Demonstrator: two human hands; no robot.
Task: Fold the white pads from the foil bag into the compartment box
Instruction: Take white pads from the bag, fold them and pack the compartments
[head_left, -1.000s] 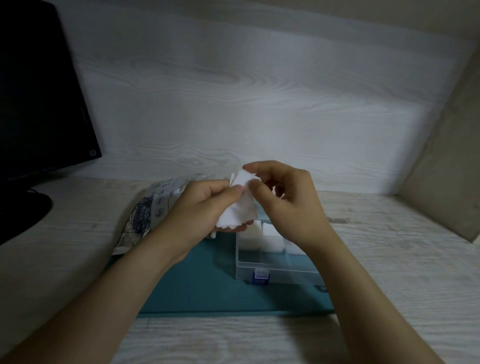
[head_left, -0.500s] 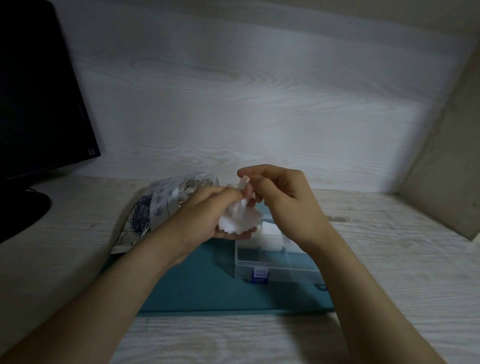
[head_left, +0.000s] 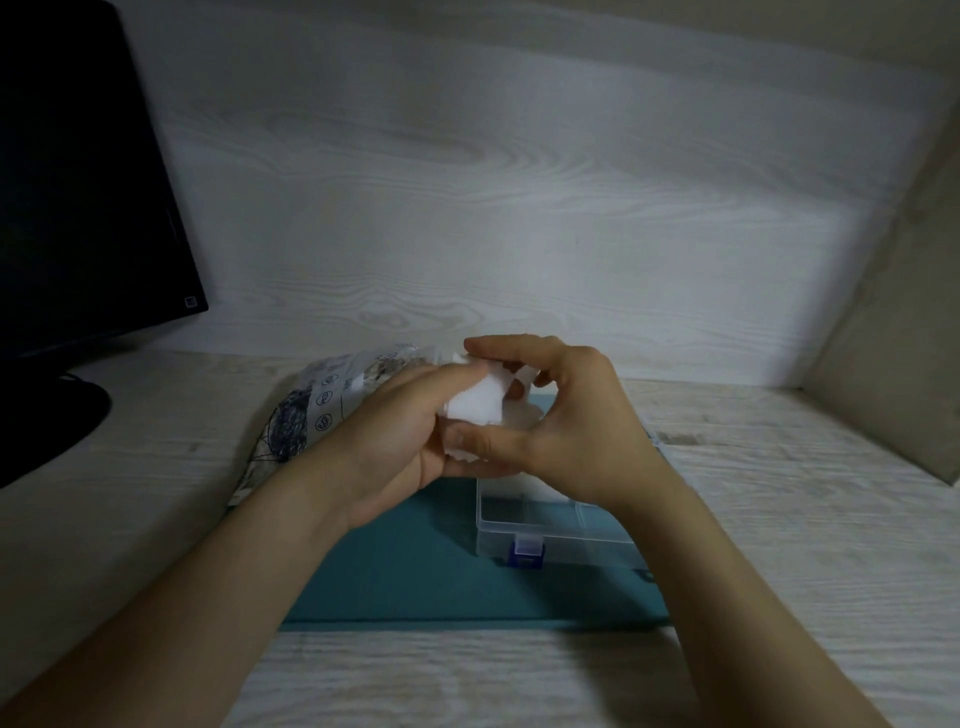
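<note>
**A:** Left to right then. There's a monitor (head_left: 78, 182) at the far left of the desk (head_left: 779, 519), and the foil bag (head_left: 311, 415) is lying just behind your left hand (head_left: 395, 436). The bag has round icons and some print, but it's too blurry to read. Same goes for the sticker on the monitor's corner.

**B:** Where's the pad?

**A:** The white pad (head_left: 475, 408) is in the air between both hands, above the far end of the compartment box (head_left: 524, 512). Your left grip is curled around it and your right hand (head_left: 571, 431) pinches it with fingertips and thumb.

**B:** Risks?

**A:** My guess is the fold springs open if you loosen either grip before it's seated. Your right wrist also hides the back compartments, so you could jam it into a full one.
</note>
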